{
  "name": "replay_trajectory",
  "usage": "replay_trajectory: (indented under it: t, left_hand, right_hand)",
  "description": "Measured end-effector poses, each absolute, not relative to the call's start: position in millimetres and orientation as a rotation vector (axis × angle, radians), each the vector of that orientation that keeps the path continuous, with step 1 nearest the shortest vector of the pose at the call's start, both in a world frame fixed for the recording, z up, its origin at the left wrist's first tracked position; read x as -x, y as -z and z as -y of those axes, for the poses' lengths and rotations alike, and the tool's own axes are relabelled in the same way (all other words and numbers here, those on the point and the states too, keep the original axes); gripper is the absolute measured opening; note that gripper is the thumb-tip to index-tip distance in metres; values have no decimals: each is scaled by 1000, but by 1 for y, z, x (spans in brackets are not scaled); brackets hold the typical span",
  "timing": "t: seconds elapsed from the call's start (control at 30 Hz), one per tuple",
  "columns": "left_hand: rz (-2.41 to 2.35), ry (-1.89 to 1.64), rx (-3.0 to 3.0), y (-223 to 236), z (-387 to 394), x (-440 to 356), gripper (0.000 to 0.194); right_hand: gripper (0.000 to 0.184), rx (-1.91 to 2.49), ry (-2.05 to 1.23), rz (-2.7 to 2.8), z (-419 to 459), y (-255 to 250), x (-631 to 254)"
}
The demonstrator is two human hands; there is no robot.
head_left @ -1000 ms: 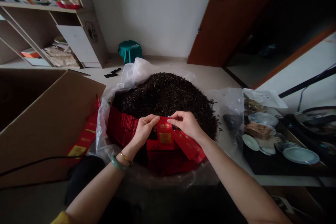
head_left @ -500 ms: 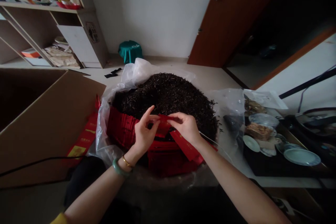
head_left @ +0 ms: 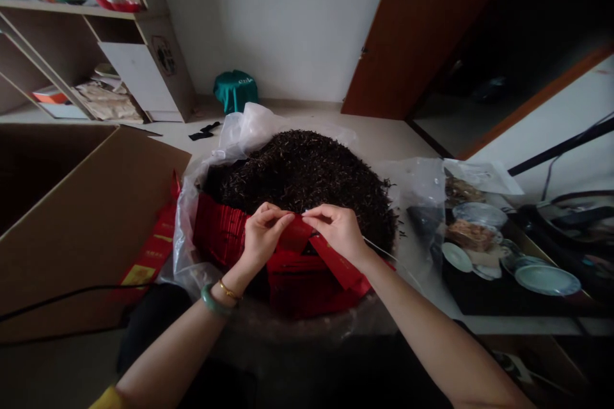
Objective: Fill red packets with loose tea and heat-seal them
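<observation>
Between my two hands hangs a small red packet [head_left: 293, 235], pinched along its top edge. My left hand [head_left: 261, 234] closes thumb and fingers on the packet's left corner. On the right corner, the thumb and forefinger of my right hand [head_left: 337, 230] are pressed together. Below lie rows of red packets [head_left: 218, 230], stacked on edge, and a longer red packet [head_left: 343, 265] lies slanted under my right hand. Behind them rises a heap of dark dried tea leaves [head_left: 311, 163] inside a clear plastic liner [head_left: 185, 230].
An open cardboard box [head_left: 81, 230] stands at the left, with red bags [head_left: 148, 252] beside it. To the right, a dark tray [head_left: 480, 300] holds bowls and cups. A teal stool [head_left: 236, 91] is by the wall; a brown door [head_left: 378, 45] stands ajar.
The raised forefinger of my left hand has come down to the packet's top edge. Both hands now pinch the packet by its upper corners. The view has shifted slightly.
</observation>
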State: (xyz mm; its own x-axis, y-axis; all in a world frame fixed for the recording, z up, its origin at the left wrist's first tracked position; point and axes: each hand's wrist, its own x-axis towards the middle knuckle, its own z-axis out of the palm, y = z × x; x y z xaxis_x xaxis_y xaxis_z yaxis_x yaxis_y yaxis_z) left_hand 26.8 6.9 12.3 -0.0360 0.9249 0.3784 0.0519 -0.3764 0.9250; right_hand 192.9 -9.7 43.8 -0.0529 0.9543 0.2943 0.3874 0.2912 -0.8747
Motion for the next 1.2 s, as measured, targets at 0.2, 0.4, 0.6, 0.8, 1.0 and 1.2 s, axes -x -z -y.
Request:
replay_trajectory:
  t: [0.2,0.4,0.6,0.8,1.0,1.2]
  left_hand:
    - [-915,-1403,-860,-17,-14,-26,21]
    - [-477,-1462,-232,-43,-31,4,23]
    - [-278,-1443,-119,-50,-31,16,42]
    - [-477,-1107,-465,-26,-17,-19,36]
    - [-849,-916,-1283,-9,-9,-32,37]
    - [-1052,-821,-1753,5,-4,-40,21]
  right_hand:
    - [41,1230,-1141,1204,-1,-39,-203]
    - [44,1243,-1269,1173,-9,-31,-208]
    - [31,1718,-1090,1711,-8,-31,-214]
    - [47,2296,-496,2590,11,-34,-207]
    - [22,2222,-489,2655,11,-46,-203]
    - [24,1589,-445,2625,10,-63,-210]
